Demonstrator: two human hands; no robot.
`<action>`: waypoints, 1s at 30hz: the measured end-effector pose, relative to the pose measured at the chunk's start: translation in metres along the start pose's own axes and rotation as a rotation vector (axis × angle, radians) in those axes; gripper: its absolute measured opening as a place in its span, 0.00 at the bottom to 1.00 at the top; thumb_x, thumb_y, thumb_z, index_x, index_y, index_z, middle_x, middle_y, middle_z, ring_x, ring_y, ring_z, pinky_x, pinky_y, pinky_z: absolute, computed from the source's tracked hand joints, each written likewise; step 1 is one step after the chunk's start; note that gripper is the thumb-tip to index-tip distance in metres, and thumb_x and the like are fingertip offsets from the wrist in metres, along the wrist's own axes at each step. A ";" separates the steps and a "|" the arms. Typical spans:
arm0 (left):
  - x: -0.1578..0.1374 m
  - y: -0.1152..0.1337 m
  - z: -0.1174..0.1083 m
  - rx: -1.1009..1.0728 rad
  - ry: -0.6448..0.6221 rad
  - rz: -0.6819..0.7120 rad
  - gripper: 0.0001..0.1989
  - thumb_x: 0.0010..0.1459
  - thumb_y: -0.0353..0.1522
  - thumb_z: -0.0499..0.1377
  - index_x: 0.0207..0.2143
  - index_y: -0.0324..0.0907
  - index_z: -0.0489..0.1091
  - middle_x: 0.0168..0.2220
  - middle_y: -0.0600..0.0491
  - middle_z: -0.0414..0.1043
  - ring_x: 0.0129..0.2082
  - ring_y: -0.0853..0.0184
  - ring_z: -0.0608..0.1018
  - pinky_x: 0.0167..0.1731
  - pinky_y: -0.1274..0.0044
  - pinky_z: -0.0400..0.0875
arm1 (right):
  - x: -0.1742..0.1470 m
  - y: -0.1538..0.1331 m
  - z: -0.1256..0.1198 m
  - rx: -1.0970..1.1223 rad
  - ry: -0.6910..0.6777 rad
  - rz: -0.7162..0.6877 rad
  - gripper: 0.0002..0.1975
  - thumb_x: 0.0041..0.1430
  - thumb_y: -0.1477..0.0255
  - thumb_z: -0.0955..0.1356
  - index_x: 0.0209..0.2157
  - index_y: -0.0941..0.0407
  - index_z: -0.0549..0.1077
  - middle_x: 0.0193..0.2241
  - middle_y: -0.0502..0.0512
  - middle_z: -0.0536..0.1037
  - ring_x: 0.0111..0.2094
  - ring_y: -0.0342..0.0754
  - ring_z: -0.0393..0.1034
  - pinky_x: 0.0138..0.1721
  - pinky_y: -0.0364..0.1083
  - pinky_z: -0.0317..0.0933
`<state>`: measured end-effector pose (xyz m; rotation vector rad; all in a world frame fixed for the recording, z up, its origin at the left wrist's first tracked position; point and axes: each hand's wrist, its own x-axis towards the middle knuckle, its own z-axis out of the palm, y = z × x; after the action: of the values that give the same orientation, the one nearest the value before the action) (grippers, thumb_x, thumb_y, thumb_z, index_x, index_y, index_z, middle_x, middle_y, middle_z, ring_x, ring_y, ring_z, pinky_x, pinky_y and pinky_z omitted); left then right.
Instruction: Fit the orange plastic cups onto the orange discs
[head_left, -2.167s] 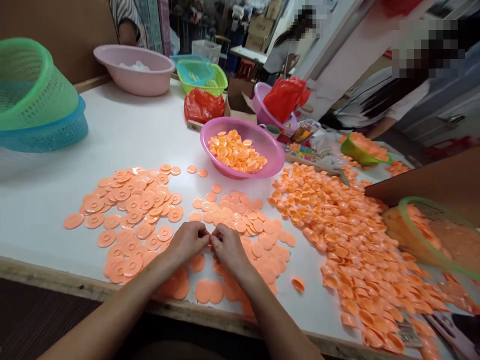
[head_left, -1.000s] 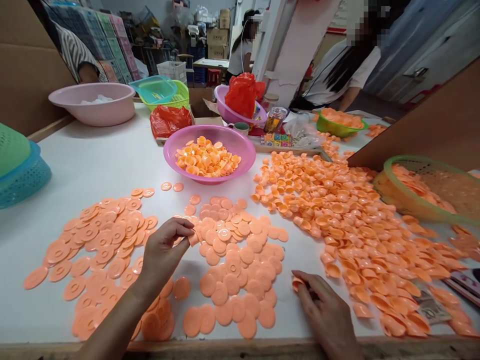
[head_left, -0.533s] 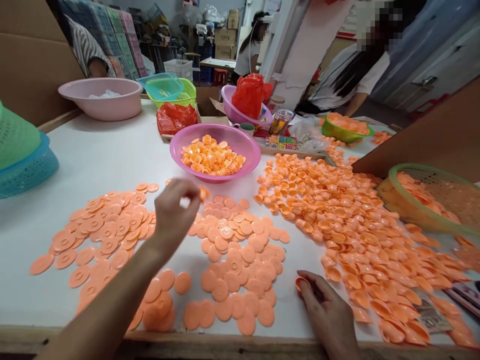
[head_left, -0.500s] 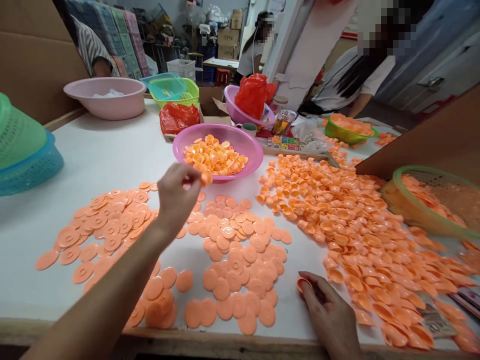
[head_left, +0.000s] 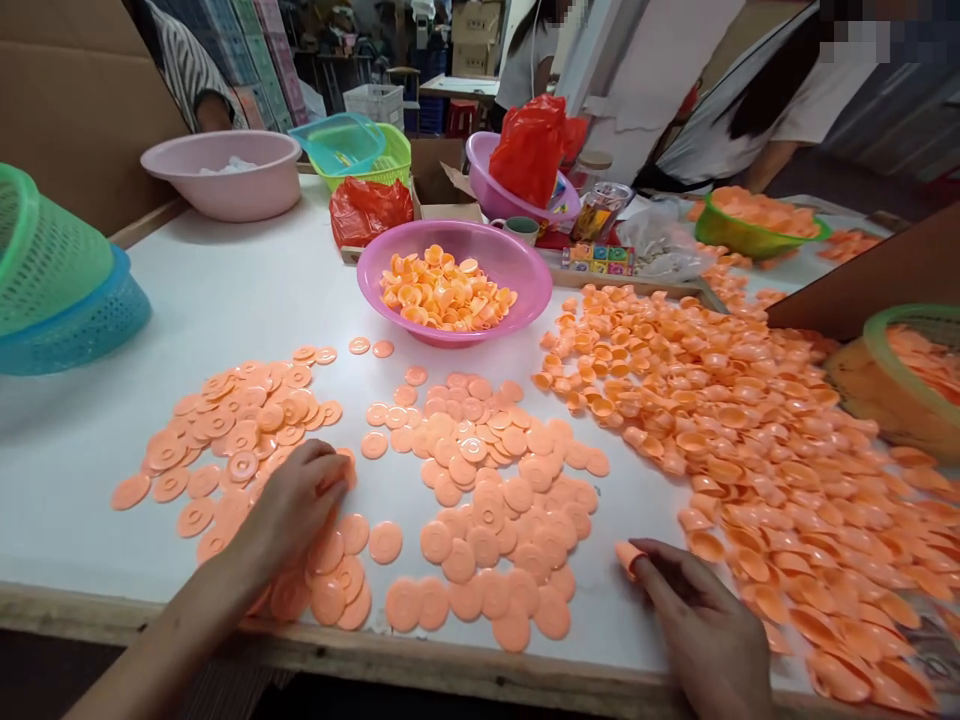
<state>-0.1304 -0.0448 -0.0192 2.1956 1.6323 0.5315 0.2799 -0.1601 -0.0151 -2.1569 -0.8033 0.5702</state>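
My left hand (head_left: pixel 304 495) is over the left part of the flat orange discs (head_left: pixel 244 435), fingers closed at an orange disc (head_left: pixel 347 466). My right hand (head_left: pixel 701 620), near the table's front edge, pinches a small orange plastic cup (head_left: pixel 628 559) between thumb and fingers. Between the hands spreads another group of discs (head_left: pixel 487 510), many overlapping. To the right of my right hand lies a big heap of orange cup-shaped pieces (head_left: pixel 735 430). Beyond the discs, a pink bowl (head_left: pixel 529 300) holds orange pieces (head_left: pixel 446 290).
Green and blue baskets (head_left: pixel 75 300) stand at the left edge. Behind are a pale pink basin (head_left: pixel 225 185), red plastic bags (head_left: pixel 371 212), a purple basin (head_left: pixel 484 180) and a mug (head_left: pixel 520 230). A green colander (head_left: pixel 885 350) stands at right. Other people are beyond the table.
My left hand has come from the pink bowl's near rim down to the discs; the orange piece it held there is no longer in it. My right hand still holds a cup, now turned differently.
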 end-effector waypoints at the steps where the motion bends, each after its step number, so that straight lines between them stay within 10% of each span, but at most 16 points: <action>1: -0.006 0.010 0.008 -0.044 0.000 0.019 0.09 0.60 0.31 0.55 0.35 0.44 0.76 0.41 0.51 0.73 0.38 0.67 0.77 0.36 0.77 0.71 | -0.003 -0.006 0.004 0.010 -0.016 -0.003 0.20 0.39 0.56 0.73 0.30 0.56 0.81 0.25 0.55 0.81 0.27 0.51 0.74 0.26 0.45 0.67; 6: -0.008 0.046 0.026 -0.235 0.079 0.064 0.13 0.58 0.28 0.56 0.45 0.43 0.74 0.42 0.51 0.72 0.35 0.70 0.77 0.34 0.78 0.73 | -0.028 -0.057 0.048 0.189 -0.257 -0.165 0.13 0.47 0.61 0.71 0.31 0.56 0.80 0.25 0.53 0.80 0.25 0.48 0.72 0.26 0.43 0.66; 13: -0.010 0.030 0.006 -0.355 0.262 -0.108 0.09 0.55 0.32 0.62 0.41 0.45 0.75 0.39 0.54 0.71 0.28 0.73 0.74 0.30 0.79 0.72 | -0.056 -0.119 0.115 0.189 -0.630 -0.445 0.07 0.53 0.76 0.66 0.26 0.54 0.75 0.24 0.48 0.77 0.27 0.44 0.70 0.30 0.40 0.62; 30: -0.006 0.041 0.028 -0.290 -0.114 -0.106 0.08 0.56 0.27 0.58 0.24 0.41 0.72 0.31 0.53 0.67 0.31 0.68 0.73 0.32 0.76 0.66 | -0.065 -0.133 0.172 -0.078 -0.733 -0.462 0.08 0.51 0.80 0.65 0.21 0.56 0.71 0.18 0.48 0.73 0.22 0.43 0.66 0.25 0.41 0.56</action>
<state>-0.0846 -0.0637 -0.0236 1.8842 1.4984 0.5634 0.0812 -0.0510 -0.0090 -1.7158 -1.6777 1.1051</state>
